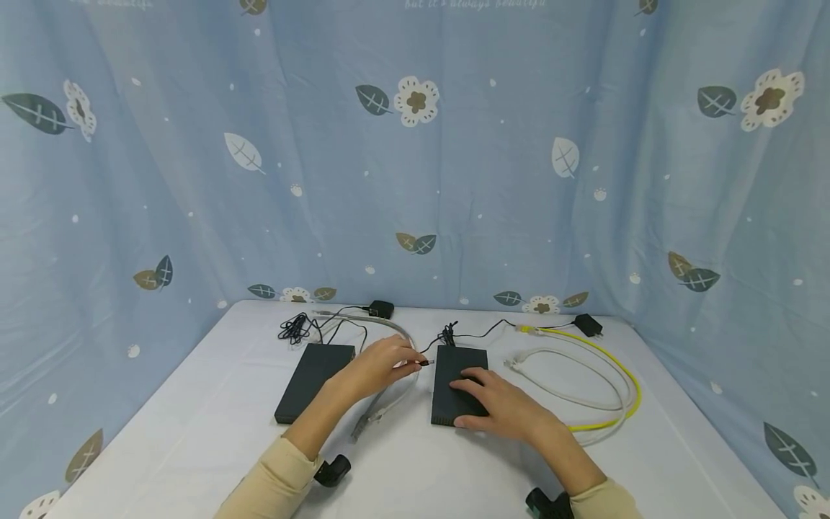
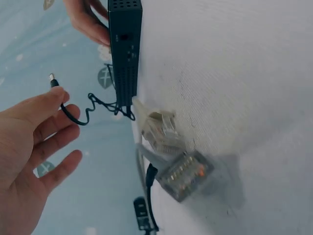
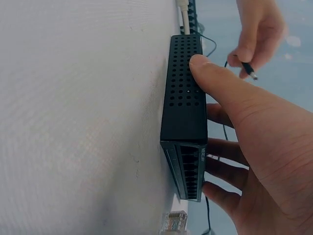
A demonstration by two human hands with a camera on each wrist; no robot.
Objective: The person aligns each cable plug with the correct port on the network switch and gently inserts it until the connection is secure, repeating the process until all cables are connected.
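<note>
My left hand (image 1: 381, 366) pinches a thin black cord just behind its DC power plug (image 2: 53, 82), between thumb and index finger; the other fingers are loosely bent. The plug's metal tip points toward a black network switch (image 1: 447, 378) and is apart from it. On that switch lies my right hand (image 1: 502, 405): the fingers bend over its top, and the thumb presses the perforated near end (image 3: 182, 73). A row of ports (image 3: 190, 169) shows along one side. Another black network switch (image 1: 318, 378) lies left, beside my left forearm.
Grey network cables (image 1: 405, 333) with clear plugs (image 2: 164, 132) lie between the switches. White (image 1: 603, 375) and yellow (image 1: 638, 393) network cables curve on the right. Black power adapters sit at the back left (image 1: 381, 309) and back right (image 1: 588, 325), before a patterned blue curtain (image 1: 480, 180).
</note>
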